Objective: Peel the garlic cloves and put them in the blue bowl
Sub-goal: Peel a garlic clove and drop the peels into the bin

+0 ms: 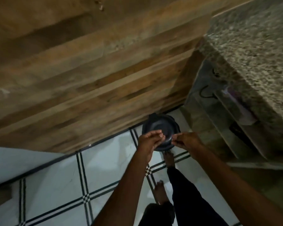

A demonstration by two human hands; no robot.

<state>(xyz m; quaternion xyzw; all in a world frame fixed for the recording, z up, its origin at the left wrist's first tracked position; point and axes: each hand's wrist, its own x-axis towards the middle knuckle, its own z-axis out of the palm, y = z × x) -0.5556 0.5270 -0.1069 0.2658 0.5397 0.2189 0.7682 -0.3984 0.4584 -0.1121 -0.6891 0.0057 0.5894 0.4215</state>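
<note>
Here the person stands on a white tiled floor (59, 173) with dark double grid lines, both bare arms stretched out over a dark round lidded bin (160, 128) that sits on the floor against a brown wood-grain wall (88, 62). The left hand (147, 142) hovers above the near left part of the bin's lid, fingers bent inward with the tips drawn together; something small seems to lie between them, but the picture is too dim and blurred to tell what, or whether it is truly gripped. The right hand (186, 141) is above the bin's near right edge, fingers curled toward the left hand, and whether it pinches anything cannot be told either. The fingertips of the two hands are close together over the lid. Garlic cloves cannot be made out for certain, and a blue bowl does not show in this view. To the right of the bin rises a speckled granite counter (255, 51) with shelves beneath. Below the bin, nearer the camera, are the person's bare feet (160, 191) and dark trouser legs (185, 191)
</note>
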